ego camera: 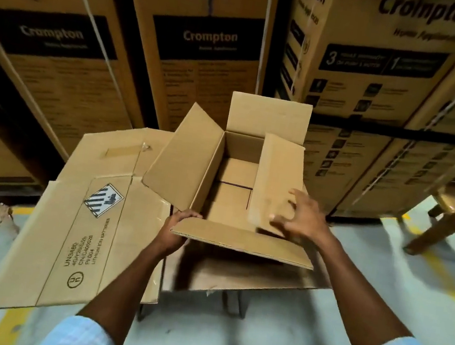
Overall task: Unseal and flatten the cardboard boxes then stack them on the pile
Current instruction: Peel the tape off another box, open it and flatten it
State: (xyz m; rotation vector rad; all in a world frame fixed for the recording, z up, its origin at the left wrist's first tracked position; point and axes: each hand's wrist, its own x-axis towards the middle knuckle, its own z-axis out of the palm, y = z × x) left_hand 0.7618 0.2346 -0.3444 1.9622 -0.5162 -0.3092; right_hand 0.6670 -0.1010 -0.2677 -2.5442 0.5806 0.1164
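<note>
Left hand [174, 234] grips corrugated box [181, 159]; right hand [306, 221] touches flap [277, 177].

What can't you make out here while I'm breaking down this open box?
Head view: left hand: fingers hidden under near flap of open box.
Head view: right hand: motion blur hides whether it grips right flap.
Head view: small print on the Crompton cartons, blurred.

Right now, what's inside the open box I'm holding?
Inside the open box only the bare bottom flaps show, meeting at a seam; no contents visible. The right flap, tilted inward with the right hand on it, hides the interior's right side.
</note>
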